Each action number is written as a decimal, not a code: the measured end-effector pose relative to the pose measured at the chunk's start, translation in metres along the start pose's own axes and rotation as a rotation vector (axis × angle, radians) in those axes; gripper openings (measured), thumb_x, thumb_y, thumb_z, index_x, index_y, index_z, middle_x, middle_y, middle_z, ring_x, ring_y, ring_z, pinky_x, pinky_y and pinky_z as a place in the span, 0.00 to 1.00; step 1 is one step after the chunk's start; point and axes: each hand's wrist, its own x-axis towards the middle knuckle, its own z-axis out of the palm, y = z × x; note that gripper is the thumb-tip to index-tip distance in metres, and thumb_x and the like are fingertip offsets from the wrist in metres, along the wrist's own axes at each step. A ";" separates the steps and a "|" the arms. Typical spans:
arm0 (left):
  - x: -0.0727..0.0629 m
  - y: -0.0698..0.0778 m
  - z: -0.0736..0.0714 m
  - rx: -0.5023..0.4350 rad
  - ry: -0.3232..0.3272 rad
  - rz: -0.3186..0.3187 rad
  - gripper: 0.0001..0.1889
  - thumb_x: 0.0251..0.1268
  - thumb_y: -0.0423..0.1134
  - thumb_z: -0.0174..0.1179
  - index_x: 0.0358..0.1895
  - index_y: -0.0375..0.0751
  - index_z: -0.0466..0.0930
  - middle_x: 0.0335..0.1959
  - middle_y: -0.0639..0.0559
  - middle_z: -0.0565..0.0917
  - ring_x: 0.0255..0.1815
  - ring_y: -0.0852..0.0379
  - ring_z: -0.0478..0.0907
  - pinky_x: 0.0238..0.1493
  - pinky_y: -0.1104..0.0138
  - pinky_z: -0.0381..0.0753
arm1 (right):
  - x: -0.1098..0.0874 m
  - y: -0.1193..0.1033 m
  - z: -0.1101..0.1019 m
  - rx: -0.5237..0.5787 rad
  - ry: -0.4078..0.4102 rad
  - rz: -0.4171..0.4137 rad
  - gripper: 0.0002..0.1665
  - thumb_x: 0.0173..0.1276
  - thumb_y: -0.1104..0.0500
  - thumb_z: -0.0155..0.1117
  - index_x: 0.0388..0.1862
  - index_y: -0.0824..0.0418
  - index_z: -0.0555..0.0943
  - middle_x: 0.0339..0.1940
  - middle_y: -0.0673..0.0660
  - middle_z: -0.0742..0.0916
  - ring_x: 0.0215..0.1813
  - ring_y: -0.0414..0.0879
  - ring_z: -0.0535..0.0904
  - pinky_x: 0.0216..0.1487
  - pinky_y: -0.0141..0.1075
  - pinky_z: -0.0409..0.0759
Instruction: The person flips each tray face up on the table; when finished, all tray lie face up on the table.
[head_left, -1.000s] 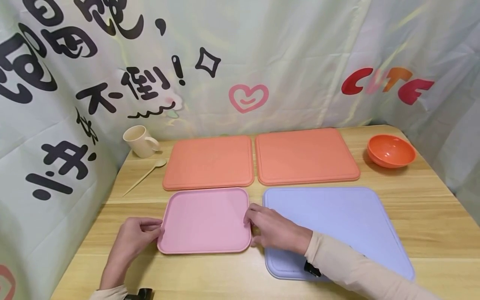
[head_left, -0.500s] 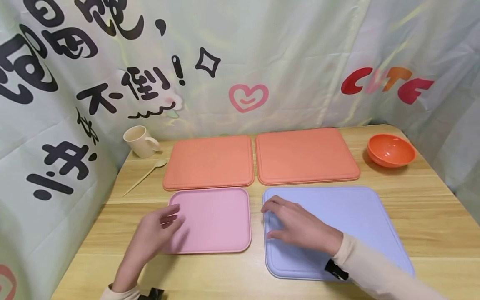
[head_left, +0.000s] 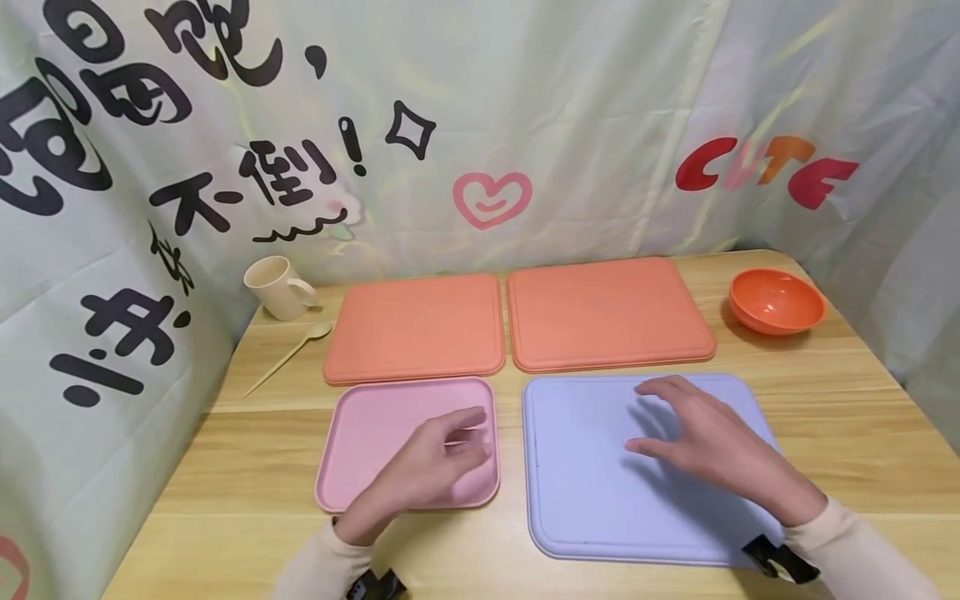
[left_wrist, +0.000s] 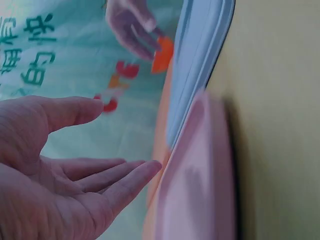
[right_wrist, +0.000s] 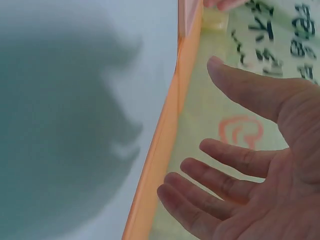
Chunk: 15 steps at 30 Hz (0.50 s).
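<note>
My left hand (head_left: 431,458) hovers over the right part of a pink tray (head_left: 375,425), its fingers apart and holding nothing. In the left wrist view the same hand (left_wrist: 75,170) is spread beside the raised rim of the pink tray (left_wrist: 220,165). Above the larger blue tray (head_left: 577,467) hangs my right hand (head_left: 723,442), thumb and fingers spread, nothing between them. Its shadow falls on the blue surface. The right wrist view has that hand (right_wrist: 250,165) with relaxed, parted fingers over the blue tray (right_wrist: 155,30).
Two orange trays (head_left: 416,329) (head_left: 611,312) lie side by side behind. A beige mug (head_left: 273,287) and a spoon (head_left: 288,358) are at the back left. An orange bowl (head_left: 776,302) stands at the back right. A printed curtain (head_left: 585,125) borders the wooden table (head_left: 465,558).
Both hands have let go of the pink tray's sides, which they touched a second ago. They have lifted and moved right, the left over the pink tray, the right over the blue one.
</note>
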 end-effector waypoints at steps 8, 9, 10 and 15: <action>0.020 0.009 0.036 -0.050 -0.059 -0.097 0.40 0.70 0.45 0.65 0.76 0.29 0.59 0.73 0.32 0.67 0.73 0.38 0.65 0.73 0.50 0.64 | -0.024 0.046 -0.014 -0.018 -0.012 0.202 0.53 0.53 0.44 0.82 0.65 0.77 0.70 0.61 0.80 0.74 0.61 0.73 0.70 0.56 0.69 0.70; 0.022 0.010 0.039 -0.040 -0.055 -0.097 0.41 0.69 0.46 0.66 0.77 0.30 0.57 0.74 0.34 0.66 0.75 0.39 0.63 0.74 0.50 0.62 | -0.026 0.051 -0.015 -0.022 -0.027 0.236 0.56 0.53 0.43 0.82 0.66 0.79 0.68 0.62 0.82 0.72 0.62 0.75 0.68 0.57 0.71 0.68; 0.024 0.011 0.043 -0.029 -0.055 -0.088 0.41 0.69 0.46 0.66 0.78 0.31 0.57 0.75 0.36 0.65 0.76 0.41 0.61 0.75 0.50 0.60 | -0.028 0.057 -0.017 -0.027 -0.045 0.269 0.58 0.54 0.42 0.81 0.67 0.81 0.65 0.63 0.85 0.69 0.62 0.78 0.65 0.58 0.72 0.66; 0.034 0.011 0.057 -0.057 -0.055 -0.074 0.45 0.66 0.45 0.68 0.80 0.35 0.53 0.78 0.43 0.62 0.79 0.48 0.52 0.78 0.49 0.50 | -0.036 0.078 -0.022 -0.056 -0.101 0.382 0.66 0.57 0.39 0.78 0.68 0.89 0.57 0.61 0.91 0.65 0.61 0.83 0.63 0.56 0.73 0.66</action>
